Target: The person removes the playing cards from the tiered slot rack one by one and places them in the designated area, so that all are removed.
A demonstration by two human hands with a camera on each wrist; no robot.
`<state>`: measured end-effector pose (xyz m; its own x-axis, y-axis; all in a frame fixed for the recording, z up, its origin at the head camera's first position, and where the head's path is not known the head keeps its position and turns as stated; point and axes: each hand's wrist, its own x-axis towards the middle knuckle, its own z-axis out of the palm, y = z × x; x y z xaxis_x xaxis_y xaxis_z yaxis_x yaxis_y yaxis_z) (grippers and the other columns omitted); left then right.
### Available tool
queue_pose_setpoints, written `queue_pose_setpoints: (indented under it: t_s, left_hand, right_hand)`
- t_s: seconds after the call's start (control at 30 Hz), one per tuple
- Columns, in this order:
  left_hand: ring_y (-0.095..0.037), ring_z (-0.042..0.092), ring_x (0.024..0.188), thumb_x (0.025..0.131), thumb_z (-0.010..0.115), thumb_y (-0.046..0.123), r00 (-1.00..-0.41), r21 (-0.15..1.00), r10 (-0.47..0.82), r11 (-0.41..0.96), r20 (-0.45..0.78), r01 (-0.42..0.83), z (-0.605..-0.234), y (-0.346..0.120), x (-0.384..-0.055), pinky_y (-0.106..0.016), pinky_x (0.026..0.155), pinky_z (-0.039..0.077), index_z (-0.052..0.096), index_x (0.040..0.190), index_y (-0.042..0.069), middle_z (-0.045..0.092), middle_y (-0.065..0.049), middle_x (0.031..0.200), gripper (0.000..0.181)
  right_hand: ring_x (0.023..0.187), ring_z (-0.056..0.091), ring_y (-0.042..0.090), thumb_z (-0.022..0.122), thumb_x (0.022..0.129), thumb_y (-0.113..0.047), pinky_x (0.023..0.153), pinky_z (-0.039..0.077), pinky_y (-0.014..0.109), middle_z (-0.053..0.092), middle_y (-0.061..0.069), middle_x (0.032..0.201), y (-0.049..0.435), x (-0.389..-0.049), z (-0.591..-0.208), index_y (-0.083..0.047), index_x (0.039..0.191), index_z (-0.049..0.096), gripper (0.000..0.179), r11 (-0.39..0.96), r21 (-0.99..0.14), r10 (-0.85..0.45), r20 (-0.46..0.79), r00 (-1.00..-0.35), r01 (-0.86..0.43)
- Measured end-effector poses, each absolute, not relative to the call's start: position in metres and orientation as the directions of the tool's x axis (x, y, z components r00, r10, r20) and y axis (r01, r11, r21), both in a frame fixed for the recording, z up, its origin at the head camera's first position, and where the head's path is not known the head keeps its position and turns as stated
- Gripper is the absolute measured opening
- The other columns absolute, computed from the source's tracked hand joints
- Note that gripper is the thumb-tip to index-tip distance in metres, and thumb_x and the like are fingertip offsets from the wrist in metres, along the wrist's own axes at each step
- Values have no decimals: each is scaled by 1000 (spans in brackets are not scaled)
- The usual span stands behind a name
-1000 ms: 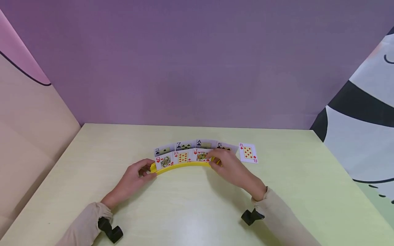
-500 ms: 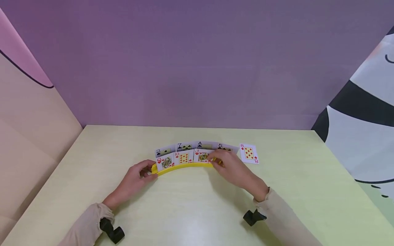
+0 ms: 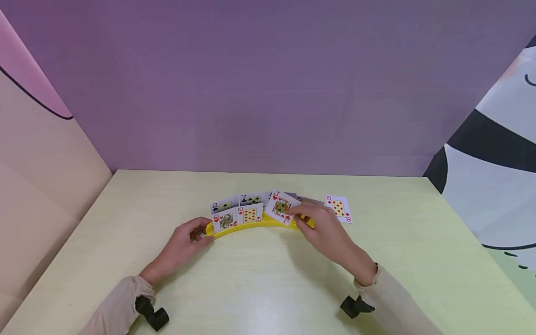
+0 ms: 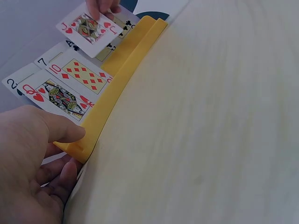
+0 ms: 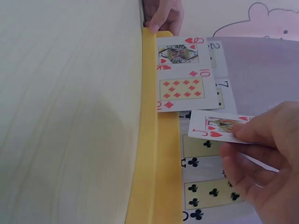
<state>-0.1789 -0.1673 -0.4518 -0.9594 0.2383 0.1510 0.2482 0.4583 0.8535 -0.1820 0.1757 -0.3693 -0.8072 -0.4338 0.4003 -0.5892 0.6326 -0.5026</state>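
Table edges well away; left hand grips yellow holder, right hand pinches jack

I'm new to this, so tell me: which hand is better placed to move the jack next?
Likely the right hand: it pinches the jack of hearts, while the left hand grips the left end of the yellow holder.

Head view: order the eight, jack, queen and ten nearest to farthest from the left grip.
1. Queen of hearts, left end of the yellow holder.
2. Ten of diamonds, just right of the queen.
3. Jack of hearts, tilted, in the right grip.
4. Eight of diamonds, on the table, far right.
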Motion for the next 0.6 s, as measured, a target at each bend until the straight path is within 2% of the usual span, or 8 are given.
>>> queue_pose_setpoints:
  t_s: [0.13,0.47,0.6]
  left_hand:
    - [-19,56,85,89,73,4,-959,855,238,455,152,248,-452,-168,-179,-23,73,49,64,120,3,65,-9,106,33]
    - [-19,57,84,89,73,5,-958,854,237,451,164,258,-453,-169,-179,-23,73,49,64,120,3,66,-10,105,32]
    - [-18,57,84,88,73,4,-958,851,234,457,165,258,-454,-169,-180,-23,73,50,65,120,3,66,-9,104,32]
  right_hand:
    - [82,62,9,71,89,-1,67,53,27,72,-1,101,175,-178,-367,-9,104,76,18,625,-489,-437,427,-791,-609]
    - [92,65,13,73,86,3,70,54,28,72,-3,99,175,-171,-356,-8,99,76,18,595,-450,-431,521,-737,-666]
    - [88,67,12,70,86,4,68,54,27,72,-2,99,178,-168,-352,-8,97,76,17,587,-455,-404,552,-730,-669]
